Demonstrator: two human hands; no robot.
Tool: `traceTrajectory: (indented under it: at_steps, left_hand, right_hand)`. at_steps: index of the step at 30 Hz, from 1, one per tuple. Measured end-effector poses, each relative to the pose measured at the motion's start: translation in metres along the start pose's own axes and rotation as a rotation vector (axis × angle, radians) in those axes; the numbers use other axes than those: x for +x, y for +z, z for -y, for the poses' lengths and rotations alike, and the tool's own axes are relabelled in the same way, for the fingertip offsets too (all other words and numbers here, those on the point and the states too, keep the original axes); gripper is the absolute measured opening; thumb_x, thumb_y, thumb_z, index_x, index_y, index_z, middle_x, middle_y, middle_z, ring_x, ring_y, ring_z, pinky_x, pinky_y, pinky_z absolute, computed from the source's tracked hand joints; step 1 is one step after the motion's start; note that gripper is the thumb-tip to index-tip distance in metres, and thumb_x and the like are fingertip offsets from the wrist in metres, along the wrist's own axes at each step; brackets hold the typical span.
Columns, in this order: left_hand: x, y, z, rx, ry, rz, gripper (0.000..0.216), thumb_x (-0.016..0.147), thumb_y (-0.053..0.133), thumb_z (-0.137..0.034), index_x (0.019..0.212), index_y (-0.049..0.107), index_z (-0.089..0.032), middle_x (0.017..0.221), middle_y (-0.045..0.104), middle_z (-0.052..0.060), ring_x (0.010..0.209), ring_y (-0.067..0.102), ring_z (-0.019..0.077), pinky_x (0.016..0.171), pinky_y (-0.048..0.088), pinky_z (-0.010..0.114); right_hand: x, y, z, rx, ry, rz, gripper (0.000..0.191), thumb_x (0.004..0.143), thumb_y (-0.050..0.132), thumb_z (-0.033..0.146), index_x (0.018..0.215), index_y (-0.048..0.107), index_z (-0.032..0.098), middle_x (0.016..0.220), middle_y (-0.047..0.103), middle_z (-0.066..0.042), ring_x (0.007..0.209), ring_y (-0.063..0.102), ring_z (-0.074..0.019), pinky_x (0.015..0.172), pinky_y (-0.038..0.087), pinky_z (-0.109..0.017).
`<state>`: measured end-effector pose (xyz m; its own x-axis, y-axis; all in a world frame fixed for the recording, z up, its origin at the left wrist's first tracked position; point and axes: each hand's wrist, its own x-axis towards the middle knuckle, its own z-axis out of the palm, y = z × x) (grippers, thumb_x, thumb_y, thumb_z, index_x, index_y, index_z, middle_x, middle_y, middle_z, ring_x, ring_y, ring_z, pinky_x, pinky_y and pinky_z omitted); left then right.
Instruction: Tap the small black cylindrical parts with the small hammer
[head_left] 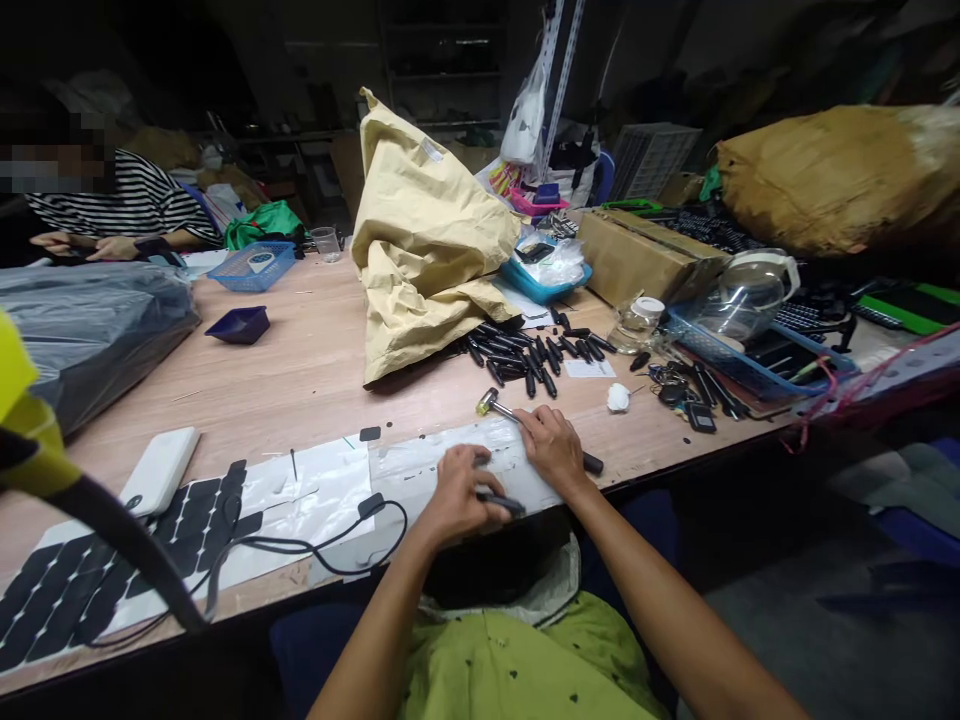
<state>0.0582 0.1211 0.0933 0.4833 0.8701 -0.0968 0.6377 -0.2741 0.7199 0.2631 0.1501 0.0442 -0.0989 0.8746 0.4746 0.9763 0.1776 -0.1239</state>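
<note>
My right hand [553,448] is closed over a small hammer [506,409]. Its metal head with a yellowish face points to the far left, and the black handle end sticks out on the right by the table edge. My left hand [463,490] is closed on a slim black piece [501,502] close to the front edge; its exact kind cannot be made out. Both hands are over a whitish work sheet [420,470] on the table. Beyond them lies a pile of black pen-shaped pieces [525,355], partly under a big tan paper bag [427,240].
To the left are a white power bank [161,470], a black cable [322,545] and sheets of black square pieces [202,515]. At right sit a blue basket [757,365], a glass jar [637,322] and a cardboard box [645,250]. A co-worker [127,205] sits at far left.
</note>
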Motion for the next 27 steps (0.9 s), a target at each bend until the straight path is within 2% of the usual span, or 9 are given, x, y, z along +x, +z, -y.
traceTrajectory:
  at_steps: [3,7,9,11,13,16,18,22,27]
  left_hand:
    - [-0.029,0.013,-0.002,0.008,0.13,0.174,0.023,0.058,0.092,-0.028,0.077,0.081,-0.032,0.148,0.052,0.001,0.141,0.035,0.0382,0.118,0.03,0.054]
    - [-0.049,0.021,-0.002,0.072,0.124,0.204,0.041,0.055,0.093,-0.022,0.093,0.08,-0.032,0.161,0.039,0.002,0.15,0.023,0.0438,0.12,0.021,0.063]
    - [-0.044,0.016,-0.003,0.031,0.123,0.184,0.046,0.055,0.094,-0.028,0.099,0.08,-0.031,0.155,0.047,0.007,0.147,0.029,0.0426,0.119,0.025,0.061]
    - [-0.026,0.004,-0.006,-0.044,0.096,0.085,0.039,0.065,0.088,-0.036,0.102,0.079,-0.03,0.138,0.063,0.009,0.137,0.045,0.0368,0.115,0.035,0.053]
    - [0.006,-0.012,-0.009,-0.109,0.019,-0.095,0.028,0.08,0.076,-0.037,0.107,0.077,-0.028,0.116,0.073,0.008,0.117,0.061,0.0289,0.104,0.046,0.043]
    - [0.07,-0.036,-0.013,-0.156,-0.172,-0.367,0.028,0.091,0.06,-0.035,0.111,0.075,-0.022,0.1,0.076,0.007,0.094,0.068,0.0219,0.085,0.052,0.032]
    - [0.111,-0.048,-0.014,-0.092,-0.32,-0.478,0.028,0.094,0.053,-0.033,0.108,0.075,-0.02,0.101,0.077,0.007,0.093,0.069,0.0211,0.082,0.051,0.03]
    - [0.167,-0.055,-0.01,0.036,-0.543,-0.475,0.025,0.092,0.056,-0.034,0.098,0.076,-0.02,0.112,0.076,0.012,0.104,0.07,0.0263,0.08,0.05,0.032]
    - [0.187,-0.051,-0.004,0.082,-0.618,-0.442,0.02,0.08,0.069,-0.034,0.092,0.075,-0.019,0.111,0.075,0.018,0.104,0.07,0.0328,0.078,0.051,0.036]
  right_hand:
    - [0.0,0.0,0.002,-0.015,0.008,-0.001,0.033,0.093,0.051,0.018,0.117,0.071,0.027,0.087,0.06,-0.007,0.085,0.048,-0.0225,0.073,0.034,-0.032]
    - [-0.001,0.0,0.005,-0.03,0.006,-0.007,0.032,0.094,0.05,0.018,0.117,0.071,0.026,0.088,0.06,-0.007,0.086,0.048,-0.0228,0.074,0.034,-0.032]
    - [-0.002,0.0,0.006,-0.037,0.006,-0.01,0.032,0.094,0.05,0.019,0.117,0.071,0.026,0.088,0.06,-0.008,0.087,0.048,-0.0228,0.074,0.034,-0.032]
    - [-0.003,0.001,0.007,-0.042,0.007,-0.009,0.032,0.094,0.05,0.018,0.117,0.071,0.026,0.088,0.059,-0.008,0.086,0.047,-0.0229,0.073,0.034,-0.033]
    - [-0.003,0.001,0.008,-0.042,0.01,-0.005,0.032,0.094,0.049,0.018,0.117,0.07,0.026,0.088,0.058,-0.008,0.086,0.047,-0.0227,0.072,0.033,-0.033]
    - [-0.004,0.001,0.009,-0.039,0.006,-0.005,0.032,0.095,0.049,0.018,0.117,0.07,0.027,0.087,0.058,-0.008,0.085,0.046,-0.0224,0.071,0.033,-0.033]
    - [-0.005,0.001,0.01,-0.042,-0.003,-0.01,0.032,0.095,0.049,0.018,0.117,0.07,0.027,0.086,0.058,-0.007,0.084,0.046,-0.0222,0.071,0.033,-0.033]
    - [-0.006,-0.001,0.012,-0.052,-0.02,-0.015,0.03,0.094,0.05,0.016,0.115,0.07,0.026,0.087,0.059,-0.007,0.084,0.047,-0.0221,0.071,0.033,-0.033]
    - [-0.008,-0.003,0.016,-0.043,-0.017,0.005,0.031,0.094,0.051,0.017,0.118,0.068,0.025,0.086,0.057,-0.007,0.085,0.047,-0.0226,0.07,0.032,-0.033]
